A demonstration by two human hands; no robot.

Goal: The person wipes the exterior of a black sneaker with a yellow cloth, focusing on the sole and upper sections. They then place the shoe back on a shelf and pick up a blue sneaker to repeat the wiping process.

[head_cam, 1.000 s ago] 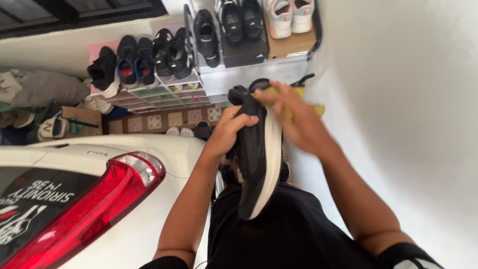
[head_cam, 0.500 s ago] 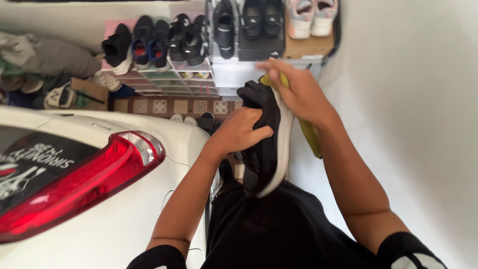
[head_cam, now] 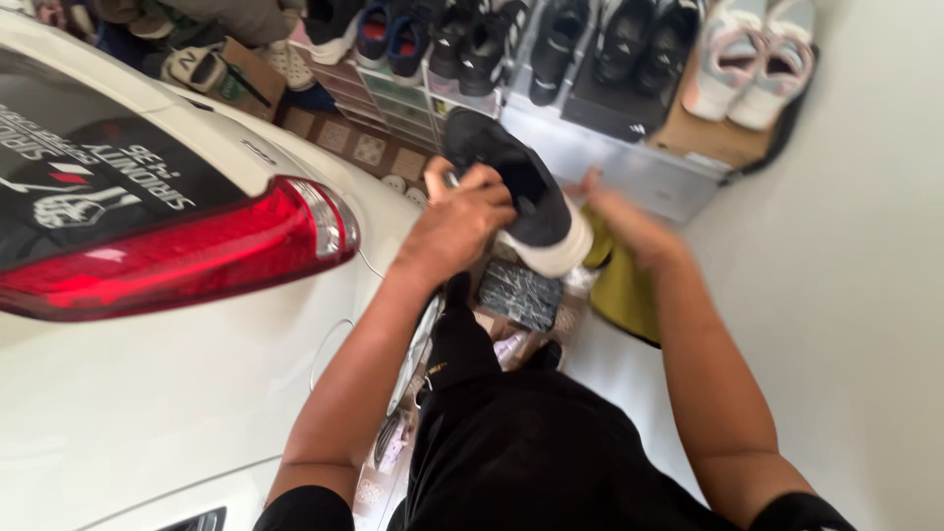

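So the person's standing squeezed between a white car [head_cam: 147, 413] and a plain white wall [head_cam: 865, 246], holding a black sneaker [head_cam: 516, 187] with a thick white sole up at about chest height, right in front of them. The left hand [head_cam: 457, 221] is wrapped around the shoe from the car side, fingers curled and pressed together over its upper, so it's a proper grip and not just a touch. The right hand [head_cam: 624, 221] is on the other side, just beside the heel end of the sole, but it's motion-blurred, so I honestly can't tell if the fingers are spread or pinching anything. A yellow-green cloth [head_cam: 624, 290] hangs right under that hand, touching or nearly touching it; whether it's actually gripped I can't say. The shoe is tilted, sole facing down toward the right. Behind it there's a shoe rack [head_cam: 629, 162] against the far wall with a row of dark sneakers on top and 1 pair of pale pink-and-white sneakers [head_cam: 752, 59] on a cardboard box at the right end. The car's red tail light [head_cam: 187, 251] is well to the left of the hands. The person wears black shorts [head_cam: 531, 442] and black sleeves.
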